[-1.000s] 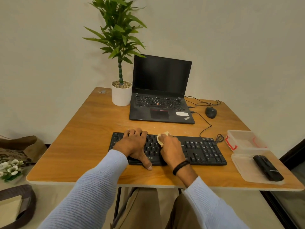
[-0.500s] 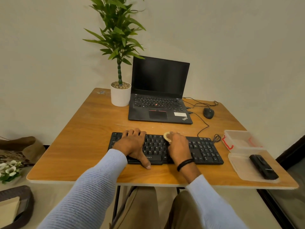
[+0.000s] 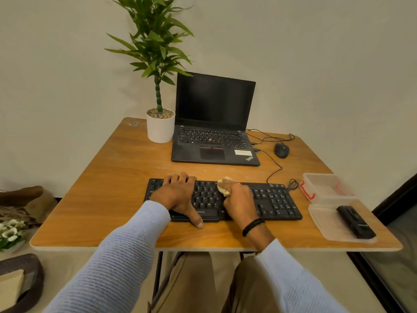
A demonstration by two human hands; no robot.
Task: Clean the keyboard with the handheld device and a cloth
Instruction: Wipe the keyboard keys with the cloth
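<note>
Lying flat across the front of the desk (image 3: 108,199), just inside the near edge: the black keyboard (image 3: 275,202). Gripping a small pale cloth (image 3: 223,185) in the right hand (image 3: 239,202), fingers curling round it, bunching it into a wad and pressing it on the upper key rows near the middle of the board. Clamping the keyboard's left half with the left hand (image 3: 178,195), fingers bending over the far edge, thumb reaching past the near edge and touching the desk. Wearing a dark band (image 3: 252,225) on the right wrist and light blue sleeves (image 3: 117,256) on both arms. Resting well apart from the hands, at the desk's right front corner: the black device (image 3: 355,221), lying on a clear lid (image 3: 327,222), with an open clear box (image 3: 325,188) with red clasps just behind. Running from the keyboard's far edge to the right side of the laptop (image 3: 214,123), a thin cable (image 3: 274,172). Standing open at the back of the desk, that laptop, showing a dark screen. Sitting near its right side, a black mouse (image 3: 281,150); standing just beside its left, a white pot (image 3: 160,127) holding a tall green plant (image 3: 155,48). Showing at the left edge, down on the floor, some white flowers (image 3: 9,233).
</note>
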